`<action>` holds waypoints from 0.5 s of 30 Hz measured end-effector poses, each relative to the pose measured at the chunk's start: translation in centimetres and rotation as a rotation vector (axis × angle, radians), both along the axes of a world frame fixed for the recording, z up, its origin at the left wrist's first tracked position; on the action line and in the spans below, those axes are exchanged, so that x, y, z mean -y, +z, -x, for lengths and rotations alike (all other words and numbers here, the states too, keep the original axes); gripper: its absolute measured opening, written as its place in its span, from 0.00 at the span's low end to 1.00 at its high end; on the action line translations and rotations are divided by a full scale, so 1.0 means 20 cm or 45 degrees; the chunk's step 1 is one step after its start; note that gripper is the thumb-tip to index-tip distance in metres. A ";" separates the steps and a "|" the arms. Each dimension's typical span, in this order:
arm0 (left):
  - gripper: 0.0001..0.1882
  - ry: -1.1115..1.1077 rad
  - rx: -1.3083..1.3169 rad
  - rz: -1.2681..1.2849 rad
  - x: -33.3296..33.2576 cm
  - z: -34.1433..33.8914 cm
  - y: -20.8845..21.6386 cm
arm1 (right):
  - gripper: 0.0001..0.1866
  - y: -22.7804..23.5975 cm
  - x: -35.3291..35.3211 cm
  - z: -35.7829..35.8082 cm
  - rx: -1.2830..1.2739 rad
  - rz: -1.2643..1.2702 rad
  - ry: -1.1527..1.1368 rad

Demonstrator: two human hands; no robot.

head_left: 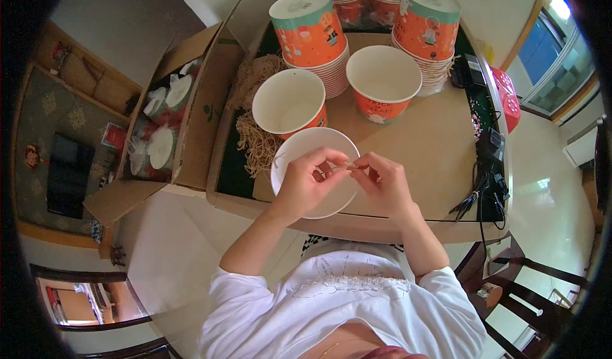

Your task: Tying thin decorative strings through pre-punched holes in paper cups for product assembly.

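Over the mouth of the nearest white-lined paper bucket (319, 199), my two hands meet fingertip to fingertip. My left hand (309, 177) is closed in a pinch, and so is my right hand (382, 177). Between them runs a thin tan cord (348, 166), mostly covered by the fingers. Just beyond stand two orange paper buckets, one at the left (290, 101) and one at the right (384, 78), both mouth up. A loose heap of tan cords (256, 139) lies left of the buckets.
Tall stacks of orange buckets, left (312, 34) and right (427, 27), stand at the back of the table (440, 148). An open cardboard box (207, 117) with wrapped buckets is on the left. Black cables and adapters (488, 168) line the right edge, near a red plastic stool (505, 97).
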State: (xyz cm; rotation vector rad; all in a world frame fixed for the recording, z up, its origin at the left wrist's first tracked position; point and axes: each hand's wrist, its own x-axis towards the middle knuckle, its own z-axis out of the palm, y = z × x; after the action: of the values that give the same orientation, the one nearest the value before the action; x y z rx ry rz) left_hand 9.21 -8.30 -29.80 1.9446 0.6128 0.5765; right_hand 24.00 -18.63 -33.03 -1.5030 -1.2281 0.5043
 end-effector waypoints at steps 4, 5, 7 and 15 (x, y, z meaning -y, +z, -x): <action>0.07 0.009 0.040 -0.080 0.01 -0.02 0.02 | 0.05 0.00 0.00 0.00 0.020 -0.025 0.018; 0.06 0.008 0.047 -0.123 0.01 -0.03 0.02 | 0.05 -0.01 0.00 0.00 0.041 -0.035 0.027; 0.06 -0.005 0.061 -0.160 0.00 -0.03 -0.01 | 0.05 0.01 0.00 0.01 0.032 -0.031 0.024; 0.04 0.055 -0.088 -0.210 0.01 -0.04 -0.02 | 0.05 -0.06 -0.01 0.00 0.017 -0.094 0.028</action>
State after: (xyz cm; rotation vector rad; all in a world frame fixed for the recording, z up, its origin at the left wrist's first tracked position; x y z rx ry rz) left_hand 9.95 -8.51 -30.27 2.1174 0.6702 0.6048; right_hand 24.00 -18.46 -34.14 -1.4340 -1.2612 0.4594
